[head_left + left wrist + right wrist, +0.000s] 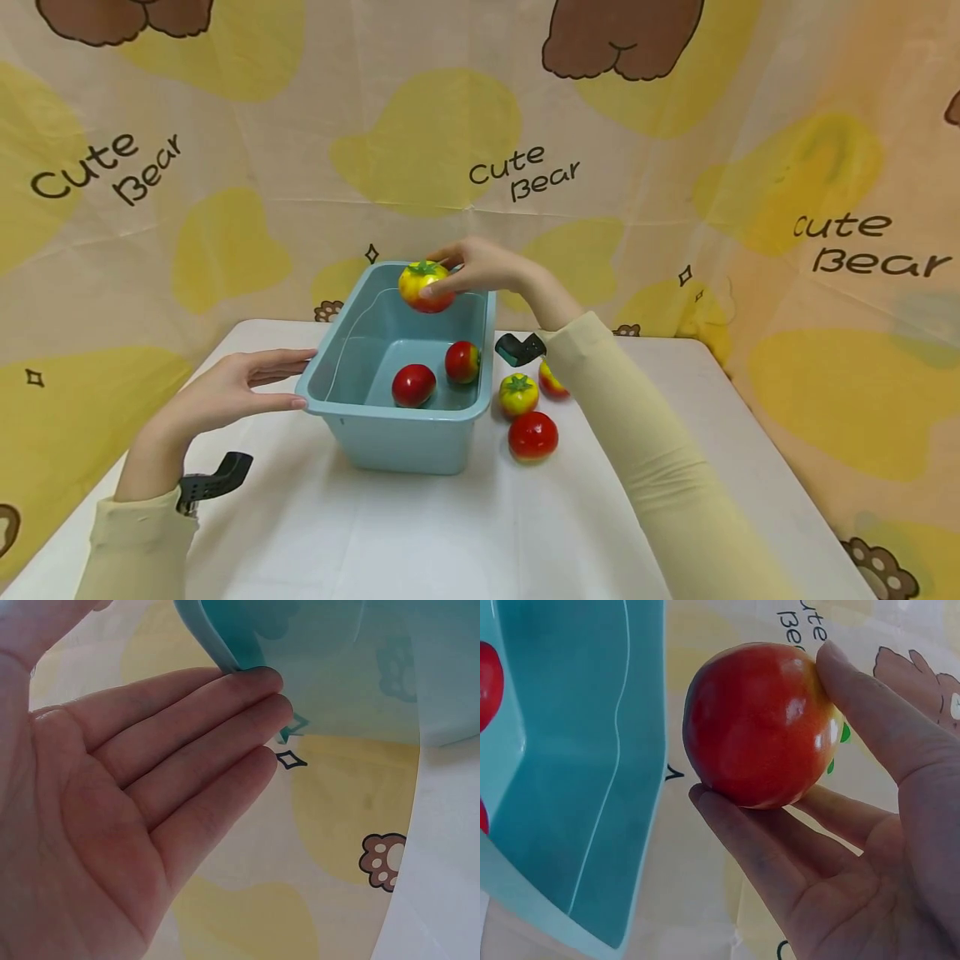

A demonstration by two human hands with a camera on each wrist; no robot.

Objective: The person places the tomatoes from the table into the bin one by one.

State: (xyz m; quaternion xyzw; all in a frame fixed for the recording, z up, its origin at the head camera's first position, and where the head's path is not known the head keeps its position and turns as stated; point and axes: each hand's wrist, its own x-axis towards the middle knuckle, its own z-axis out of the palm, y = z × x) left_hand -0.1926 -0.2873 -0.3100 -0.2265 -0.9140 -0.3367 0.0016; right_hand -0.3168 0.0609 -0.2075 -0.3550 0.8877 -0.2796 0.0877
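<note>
High over the far part of a blue plastic bin (397, 442), my right hand (480, 267) grips a red-and-yellow tomato (424, 286) with a green leafy top. The right wrist view shows the tomato's red underside (757, 724) between thumb and fingers. My left hand (232, 387) touches the bin's left rim with its fingertips and thumb. Its fingers look straight in the left wrist view, against the bin's edge (206, 637). Inside the bin lie two red tomatoes, one near the middle (413, 386) and one at the right wall (462, 362).
Right of the bin on the white table (420, 533) are a yellow tomato (517, 394), a red one (533, 437) and another (552, 381) partly behind the right sleeve (637, 433). A printed cloth (420, 150) hangs behind the table.
</note>
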